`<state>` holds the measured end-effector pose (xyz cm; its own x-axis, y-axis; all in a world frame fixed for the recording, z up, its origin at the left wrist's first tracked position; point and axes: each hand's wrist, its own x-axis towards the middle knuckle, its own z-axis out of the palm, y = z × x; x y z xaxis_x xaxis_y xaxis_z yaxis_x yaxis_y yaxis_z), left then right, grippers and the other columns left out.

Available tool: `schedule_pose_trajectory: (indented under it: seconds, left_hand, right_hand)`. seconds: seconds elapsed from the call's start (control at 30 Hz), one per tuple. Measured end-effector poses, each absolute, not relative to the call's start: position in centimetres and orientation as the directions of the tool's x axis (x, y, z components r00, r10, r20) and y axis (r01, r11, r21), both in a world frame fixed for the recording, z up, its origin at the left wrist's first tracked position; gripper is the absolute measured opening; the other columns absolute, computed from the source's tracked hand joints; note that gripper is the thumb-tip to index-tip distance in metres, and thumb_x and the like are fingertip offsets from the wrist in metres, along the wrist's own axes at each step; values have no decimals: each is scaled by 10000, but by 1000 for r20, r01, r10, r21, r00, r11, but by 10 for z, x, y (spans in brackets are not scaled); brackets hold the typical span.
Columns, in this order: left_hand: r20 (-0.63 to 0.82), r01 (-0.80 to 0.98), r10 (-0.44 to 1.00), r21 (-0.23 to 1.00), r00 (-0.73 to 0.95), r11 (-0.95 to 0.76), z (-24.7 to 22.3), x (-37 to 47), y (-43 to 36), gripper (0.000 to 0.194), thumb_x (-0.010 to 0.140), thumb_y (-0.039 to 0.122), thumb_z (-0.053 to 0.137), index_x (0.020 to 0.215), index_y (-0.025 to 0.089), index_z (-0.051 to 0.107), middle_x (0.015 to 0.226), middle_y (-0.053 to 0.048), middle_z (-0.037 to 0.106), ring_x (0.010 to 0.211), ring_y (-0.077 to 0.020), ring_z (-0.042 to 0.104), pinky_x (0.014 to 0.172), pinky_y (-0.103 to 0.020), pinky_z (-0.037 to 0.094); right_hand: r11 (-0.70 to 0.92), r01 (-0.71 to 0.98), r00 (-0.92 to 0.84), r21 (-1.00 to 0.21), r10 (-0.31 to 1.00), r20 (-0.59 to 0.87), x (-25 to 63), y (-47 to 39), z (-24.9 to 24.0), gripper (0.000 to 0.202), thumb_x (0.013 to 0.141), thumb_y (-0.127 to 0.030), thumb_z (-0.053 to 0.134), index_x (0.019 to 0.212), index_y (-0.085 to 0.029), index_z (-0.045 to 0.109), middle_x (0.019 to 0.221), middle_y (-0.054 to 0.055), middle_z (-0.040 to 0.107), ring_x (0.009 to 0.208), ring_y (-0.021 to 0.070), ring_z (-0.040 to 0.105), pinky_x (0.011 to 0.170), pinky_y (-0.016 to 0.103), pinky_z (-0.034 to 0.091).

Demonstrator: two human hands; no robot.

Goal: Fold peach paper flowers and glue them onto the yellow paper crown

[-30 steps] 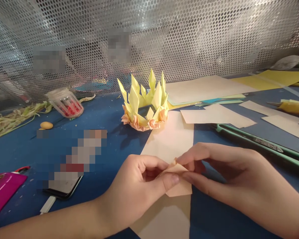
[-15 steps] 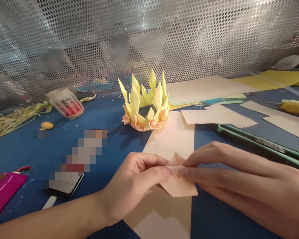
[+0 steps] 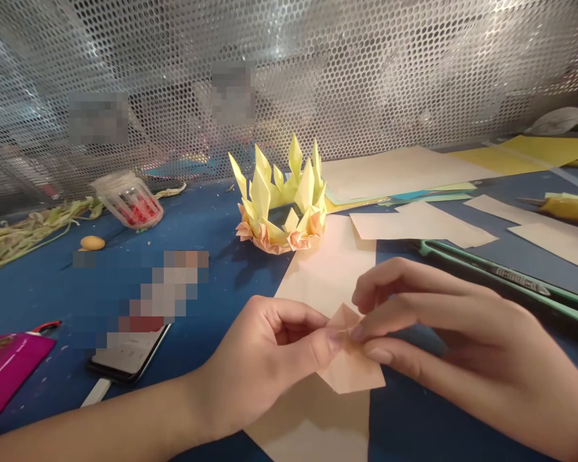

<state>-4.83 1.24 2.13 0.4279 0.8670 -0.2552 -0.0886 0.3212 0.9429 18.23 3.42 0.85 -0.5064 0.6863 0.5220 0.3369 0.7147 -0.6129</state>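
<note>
My left hand (image 3: pixel 270 362) pinches a small folded piece of peach paper (image 3: pixel 350 377), its thumb lying on top near the middle. From the other side, my right hand (image 3: pixel 467 350) has its fingertips closed at the paper's central crease, with one finger raised and curled above. A pointed flap sticks up at the far end of the fold. Below both hands lies a long pale peach paper sheet (image 3: pixel 327 276). Just beyond it stands a ring of yellow folded-paper spikes (image 3: pixel 260 192) with peach folds along its base.
At left are a phone (image 3: pixel 125 359), a magenta device (image 3: pixel 17 366), a small egg-shaped object (image 3: pixel 92 243) and a tilted clear jar (image 3: pixel 130 202). A green cutter (image 3: pixel 510 276) and paper pieces (image 3: pixel 419 224) lie at right. Perforated metal (image 3: pixel 347 77) closes the back.
The folded paper has turned slightly and shifted a little towards me. My right hand's upper finger has lifted off it, and its thumb now shows below the other fingers.
</note>
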Motion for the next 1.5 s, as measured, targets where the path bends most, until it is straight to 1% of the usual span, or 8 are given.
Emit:
schedule_pose_trajectory:
  seconds: [0.23, 0.5, 0.8, 0.97, 1.03, 1.17, 1.27, 1.5]
  left_hand:
    - [-164, -72, 875, 973, 456, 220, 18, -51, 9, 304, 977, 281, 742, 705, 144, 745, 655, 50, 494, 641, -75, 376, 592, -167, 350]
    - [-241, -37, 895, 961, 374, 274, 19, -47, 8, 134, 810, 197, 885, 722, 176, 785, 650, 52, 599, 627, -79, 442, 618, -182, 405]
    - [-249, -43, 881, 956, 401, 290, 18, -44, 2, 267, 789, 180, 871, 648, 178, 644, 625, 67, 556, 622, -76, 441, 644, -202, 424]
    - [-129, -22, 933, 989, 336, 144, 20, -44, 6, 226, 879, 299, 833, 745, 172, 701, 888, -7, 685, 845, -139, 621, 794, -243, 492]
    - [-133, 27, 938, 991, 320, 131, 19, -46, 6, 232, 886, 364, 843, 834, 176, 717, 912, -13, 683, 880, -163, 625, 806, -264, 489]
    - [-179, -24, 912, 979, 369, 202, 17, -46, 3, 260, 908, 420, 837, 978, 200, 718, 979, -34, 756, 934, -196, 662, 841, -290, 499]
    - [-173, -71, 908, 974, 381, 215, 19, -46, 2, 201, 971, 391, 771, 1049, 211, 729, 1026, -30, 782, 959, -183, 686, 876, -276, 515]
    - [-188, -134, 944, 964, 272, 231, 23, -45, 9, 252, 846, 230, 879, 778, 177, 642, 676, 68, 621, 635, -64, 520, 637, -158, 446]
  right_hand:
    - [541, 393, -409, -743, 827, 386, 174, 30, 6, 420, 862, -677, 796, 907, -264, 855, 792, 60, 756, 761, 232, 747, 646, 310, 636]
    - [261, 278, -483, -924, 870, 100, 168, 36, 18, 413, 871, -615, 822, 725, -231, 789, 677, 23, 768, 614, 168, 694, 547, 236, 572]
    - [327, 267, -505, -906, 848, 157, 168, 30, 18, 319, 889, -538, 822, 729, -264, 793, 651, -18, 755, 581, 131, 660, 520, 184, 523]
    - [309, 194, -518, -931, 839, 170, 166, 29, 15, 213, 920, -417, 792, 1078, -286, 735, 819, -9, 809, 722, 176, 770, 649, 235, 640]
    - [332, 203, -488, -921, 850, 199, 166, 27, 13, 267, 898, -376, 801, 1106, -285, 662, 828, -8, 794, 737, 189, 772, 646, 253, 649]
    - [465, 302, -483, -832, 827, 287, 168, 24, 10, 186, 918, -392, 789, 837, -270, 674, 720, -35, 745, 618, 142, 693, 575, 207, 587]
    - [541, 330, -473, -773, 804, 361, 171, 25, 9, 117, 956, -382, 769, 902, -289, 724, 722, -55, 745, 591, 116, 675, 561, 177, 571]
    - [797, 306, -571, -521, 592, 569, 180, 30, 4, 162, 918, -413, 837, 1076, -389, 812, 1307, 37, 721, 1056, 213, 774, 856, 282, 672]
